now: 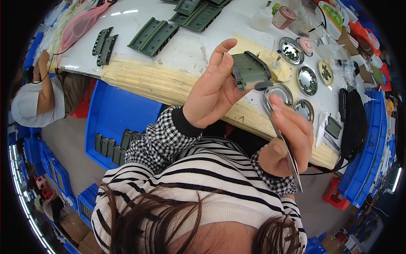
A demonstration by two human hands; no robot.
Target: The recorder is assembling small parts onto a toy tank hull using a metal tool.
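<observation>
My left hand [213, 86] grips a dark green plastic model vehicle hull [250, 70], raised above the table's padded front edge. Its tracked sides show, and the thumb and fingers support it from the left. In my right hand [292, 131] is a pair of metal tweezers [292, 165], pinched between thumb and fingers. At the tweezers' tip, against the hull's near right corner, sits a small dark oval piece [263, 86]. Whether the piece is fixed to the hull or only held by the tweezers I cannot tell.
Beyond the hands, more green hulls [153, 36] lie on the white table [177, 51]. Round metal dishes [298, 77] with small green parts stand at right, near a cup [284, 17]. Below left, a blue bin [99, 101] holds several green pieces. Another person [36, 103] sits at far left.
</observation>
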